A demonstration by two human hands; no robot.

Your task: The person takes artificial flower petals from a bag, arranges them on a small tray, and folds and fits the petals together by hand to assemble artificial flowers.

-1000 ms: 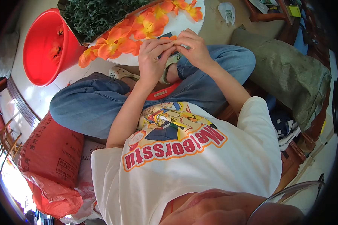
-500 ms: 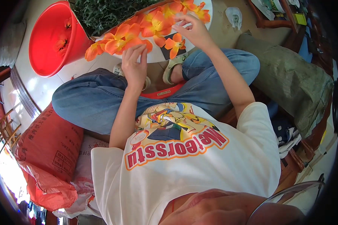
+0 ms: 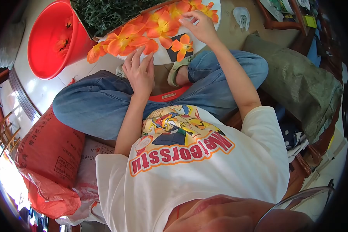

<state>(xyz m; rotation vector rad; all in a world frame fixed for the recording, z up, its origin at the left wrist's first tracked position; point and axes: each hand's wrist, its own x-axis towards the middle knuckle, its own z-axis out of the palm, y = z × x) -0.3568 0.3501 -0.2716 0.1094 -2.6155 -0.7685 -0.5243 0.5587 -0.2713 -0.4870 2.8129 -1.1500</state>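
Note:
Orange artificial flowers (image 3: 162, 25) with yellow centres lie in a row on a white round surface (image 3: 162, 57), along the edge of a box. My left hand (image 3: 140, 75) is at the near edge of the row, fingers bent and apart, fingertips close to an orange petal. I see nothing held in it. My right hand (image 3: 202, 28) hovers by the flowers farther right, fingers curved and parted, nothing visible between them. Whether its fingertips touch a petal I cannot tell. A single orange flower (image 3: 182, 47) rests over a dark square below that hand.
A box of dark green artificial foliage (image 3: 108, 15) stands behind the flowers. A red bucket (image 3: 46, 46) with a few orange flowers inside is at the left. A green-grey sack (image 3: 297, 81) lies right of my knee, a red sack (image 3: 54, 147) at lower left.
My left hand has drawn back slightly towards me, and its fingers have spread a little. My right hand has shifted only slightly, its fingers still by the flowers.

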